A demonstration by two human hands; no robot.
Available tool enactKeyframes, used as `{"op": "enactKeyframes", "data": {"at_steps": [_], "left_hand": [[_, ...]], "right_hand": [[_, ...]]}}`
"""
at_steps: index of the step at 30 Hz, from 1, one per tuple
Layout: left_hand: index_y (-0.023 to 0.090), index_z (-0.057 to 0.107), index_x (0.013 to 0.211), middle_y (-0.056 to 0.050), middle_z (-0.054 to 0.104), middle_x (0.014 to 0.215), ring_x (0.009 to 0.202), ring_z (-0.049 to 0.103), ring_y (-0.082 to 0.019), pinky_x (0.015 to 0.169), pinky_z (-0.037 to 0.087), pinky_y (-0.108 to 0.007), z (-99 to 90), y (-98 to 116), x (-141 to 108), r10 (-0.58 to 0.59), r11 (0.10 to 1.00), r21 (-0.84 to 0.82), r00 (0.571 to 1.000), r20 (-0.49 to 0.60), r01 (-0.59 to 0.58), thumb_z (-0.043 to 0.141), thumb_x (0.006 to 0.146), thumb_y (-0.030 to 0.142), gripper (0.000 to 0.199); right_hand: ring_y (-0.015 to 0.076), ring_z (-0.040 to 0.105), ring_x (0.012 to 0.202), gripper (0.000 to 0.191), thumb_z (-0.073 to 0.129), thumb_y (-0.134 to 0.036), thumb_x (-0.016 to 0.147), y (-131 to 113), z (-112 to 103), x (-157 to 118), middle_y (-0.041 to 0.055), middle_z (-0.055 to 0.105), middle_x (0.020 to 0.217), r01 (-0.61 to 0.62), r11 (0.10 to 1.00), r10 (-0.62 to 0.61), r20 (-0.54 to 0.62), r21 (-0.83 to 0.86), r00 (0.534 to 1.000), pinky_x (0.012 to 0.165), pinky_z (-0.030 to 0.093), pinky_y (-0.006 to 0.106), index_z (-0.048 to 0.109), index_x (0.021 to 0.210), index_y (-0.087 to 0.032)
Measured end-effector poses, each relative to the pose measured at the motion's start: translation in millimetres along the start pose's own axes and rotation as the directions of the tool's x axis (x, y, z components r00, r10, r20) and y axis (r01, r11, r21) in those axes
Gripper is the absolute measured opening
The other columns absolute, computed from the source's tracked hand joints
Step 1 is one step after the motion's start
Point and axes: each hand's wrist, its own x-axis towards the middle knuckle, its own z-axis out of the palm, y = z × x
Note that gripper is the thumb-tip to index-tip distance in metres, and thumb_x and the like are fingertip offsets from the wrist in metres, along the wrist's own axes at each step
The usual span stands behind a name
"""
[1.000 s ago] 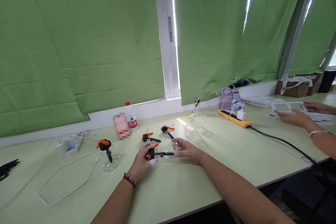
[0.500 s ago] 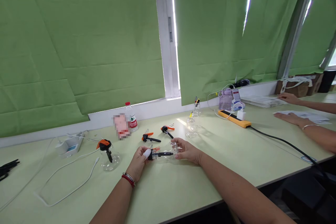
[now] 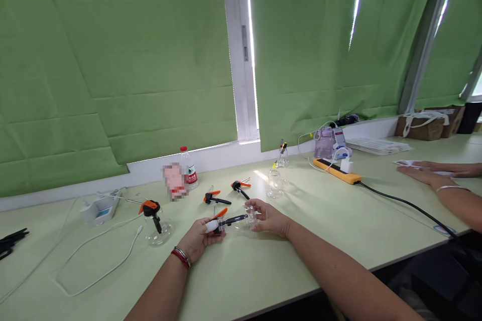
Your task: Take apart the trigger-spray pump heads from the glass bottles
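Head view, from where I watch: a pale, smooth table (image 3: 339,233) fills the lower frame. Just below centre I see the bottle (image 3: 243,224), clear, rounded and glossy, on its side, a straight black stem (image 3: 237,219) running inside it. My left hand (image 3: 198,241) wraps its black-and-orange top (image 3: 219,216); my right hand (image 3: 269,218) curls narrowly around the opposite end. Lower left, a clear flask (image 3: 165,233) stands upright, holding a dark rod (image 3: 157,224). I cannot tell whether either contains liquid.
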Motion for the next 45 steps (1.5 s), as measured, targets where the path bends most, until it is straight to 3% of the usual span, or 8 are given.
{"op": "enactKeyframes", "data": {"at_steps": [3,6,10,14,20,32,40,45], "left_hand": [[0.010,0.058,0.093,-0.009,0.067,0.075,0.052,0.061,-0.011,0.045,0.047,-0.020,0.0,-1.4,-0.7,0.037,0.999,0.038,0.998,0.055,-0.039,0.067,0.071,0.025,0.028],[0.012,0.058,0.088,-0.008,0.066,0.070,0.045,0.056,-0.009,0.038,0.040,-0.018,2.7,-3.2,-1.3,0.033,0.999,0.009,0.998,0.057,-0.033,0.061,0.074,0.037,0.029],[0.014,0.056,0.076,-0.007,0.064,0.061,0.040,0.054,-0.010,0.034,0.037,-0.018,10.9,-3.9,-0.6,-0.021,0.998,0.063,0.999,-0.030,0.023,0.046,0.078,0.060,0.048],[0.018,0.049,0.079,0.000,0.059,0.052,0.030,0.047,-0.009,0.027,0.029,-0.017,18.3,-4.4,1.6,0.040,0.982,0.188,0.994,-0.101,-0.021,0.045,0.075,0.065,0.048],[0.019,0.044,0.081,0.001,0.059,0.052,0.031,0.048,-0.010,0.026,0.030,-0.017,21.2,-6.4,1.7,0.096,0.976,0.207,0.981,-0.166,-0.060,0.046,0.076,0.063,0.044],[0.019,0.044,0.082,0.001,0.059,0.053,0.032,0.051,-0.011,0.028,0.034,-0.018,23.6,-4.3,2.2,0.079,0.985,0.168,0.978,-0.194,-0.046,0.049,0.076,0.059,0.040],[0.018,0.048,0.082,0.001,0.059,0.054,0.033,0.052,-0.011,0.029,0.035,-0.019,18.3,-7.1,4.9,0.088,0.987,0.147,0.980,-0.178,-0.062,0.051,0.073,0.061,0.044],[0.019,0.047,0.081,0.002,0.058,0.054,0.034,0.052,-0.011,0.029,0.036,-0.019,19.6,-7.0,4.1,0.100,0.986,0.149,0.981,-0.167,-0.076,0.051,0.074,0.060,0.042]], "right_hand": [[0.0195,0.050,0.105,0.075,0.083,-0.029,0.052,-0.8,1.9,0.1,0.0059,0.046,0.114,-0.001,1.000,0.001,0.010,0.002,1.000,0.096,0.038,0.039,0.047,0.117,-0.024],[0.0202,0.050,0.105,0.076,0.084,-0.029,0.051,-1.6,4.0,-0.1,0.0067,0.045,0.115,-0.003,1.000,0.002,0.017,0.008,1.000,0.095,0.039,0.039,0.047,0.117,-0.024],[0.0212,0.048,0.110,0.076,0.084,-0.028,0.051,-4.4,6.9,-0.5,0.0070,0.046,0.114,0.036,0.999,-0.036,0.009,-0.026,0.999,0.097,0.037,0.039,0.048,0.118,-0.023],[0.0228,0.046,0.113,0.077,0.084,-0.030,0.049,-7.8,8.8,-0.9,0.0076,0.047,0.115,0.061,0.997,-0.062,-0.007,-0.047,0.998,0.099,0.036,0.041,0.049,0.117,-0.023],[0.0231,0.040,0.119,0.074,0.084,-0.028,0.049,-9.5,9.8,-1.1,0.0075,0.045,0.121,0.086,0.990,-0.088,-0.012,-0.111,0.996,0.102,0.033,0.041,0.051,0.115,-0.023],[0.0212,0.048,0.109,0.076,0.083,-0.033,0.052,-4.3,10.9,0.3,0.0072,0.048,0.114,0.056,0.993,-0.058,-0.018,-0.101,0.998,0.098,0.036,0.040,0.048,0.119,-0.022],[0.0215,0.052,0.103,0.072,0.076,-0.046,0.060,-2.3,11.7,2.5,0.0083,0.055,0.109,0.005,0.997,-0.007,-0.018,-0.072,1.000,0.094,0.038,0.040,0.050,0.121,-0.020],[0.0235,0.054,0.095,0.055,0.058,-0.063,0.070,-8.7,14.7,1.2,0.0065,0.061,0.095,-0.067,0.985,0.060,-0.046,-0.158,0.997,0.090,0.038,0.041,0.063,0.101,-0.018]]}}
